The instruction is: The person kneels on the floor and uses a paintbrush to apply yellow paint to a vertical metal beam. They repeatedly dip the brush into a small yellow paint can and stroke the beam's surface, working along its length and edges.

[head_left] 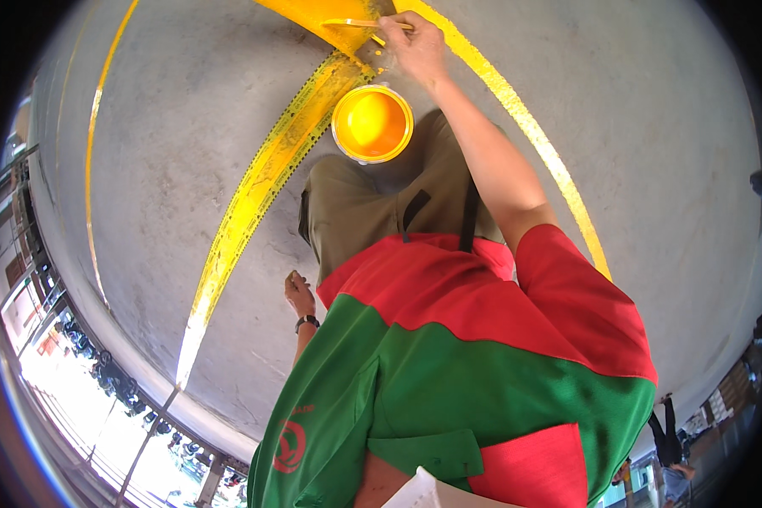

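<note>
My right hand [416,49] reaches forward over the floor, its fingers closed on a thin yellow-stained paintbrush [356,24]. The brush lies over a solid yellow painted area [313,15] at the top of the view. Just nearer to me, between my knees, stands a round open bucket of yellow paint [372,124]. Low beside my left thigh hangs my left hand [298,293], with a dark band at the wrist. Its fingers are curled in, and what they may hold is hidden.
A paint-smeared strip of yellow tape with dark markings [254,190] runs along the grey floor [186,102] on my left. A painted yellow line [529,127] curves past on the right, another [93,144] at far left. A person [673,453] stands at lower right.
</note>
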Tool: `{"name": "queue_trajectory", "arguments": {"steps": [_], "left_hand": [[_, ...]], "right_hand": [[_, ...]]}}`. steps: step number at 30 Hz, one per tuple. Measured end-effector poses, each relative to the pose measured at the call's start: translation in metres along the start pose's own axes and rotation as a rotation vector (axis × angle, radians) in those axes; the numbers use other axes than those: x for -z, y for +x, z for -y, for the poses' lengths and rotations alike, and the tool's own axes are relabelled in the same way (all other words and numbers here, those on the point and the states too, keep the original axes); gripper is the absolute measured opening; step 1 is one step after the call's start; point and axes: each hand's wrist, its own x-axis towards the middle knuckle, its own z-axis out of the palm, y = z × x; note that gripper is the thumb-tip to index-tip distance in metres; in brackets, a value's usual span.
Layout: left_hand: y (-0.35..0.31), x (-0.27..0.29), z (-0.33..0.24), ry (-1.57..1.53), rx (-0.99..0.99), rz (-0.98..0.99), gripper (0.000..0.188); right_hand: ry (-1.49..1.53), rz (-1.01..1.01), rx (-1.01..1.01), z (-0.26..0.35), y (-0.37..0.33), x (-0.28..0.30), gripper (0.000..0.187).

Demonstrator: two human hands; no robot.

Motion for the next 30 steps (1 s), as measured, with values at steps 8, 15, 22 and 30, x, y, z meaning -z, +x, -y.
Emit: {"name": "queue_trajectory", "arguments": {"steps": [8, 15, 22, 30], "left_hand": [[0.001, -0.001, -0.003, -0.029, -0.009, 0.018, 0.042], [0.002, -0.001, 0.0, 0.027, 0.091, 0.039, 0.042], [0.009, -0.004, -0.008, -0.027, 0.042, 0.038, 0.042], [0.002, 0.002, -0.005, 0.069, 0.098, 0.071, 0.044]], "right_hand": [[-0.505, 0.107, -0.049, -0.051, 0.011, -0.039, 0.029], [-0.116, 0.051, 0.14, -0.047, 0.003, -0.02, 0.021], [-0.407, 0.062, 0.213, -0.057, 0.014, -0.038, 0.02], [-0.258, 0.099, 0.146, -0.065, 0.01, -0.027, 0.019]]}}
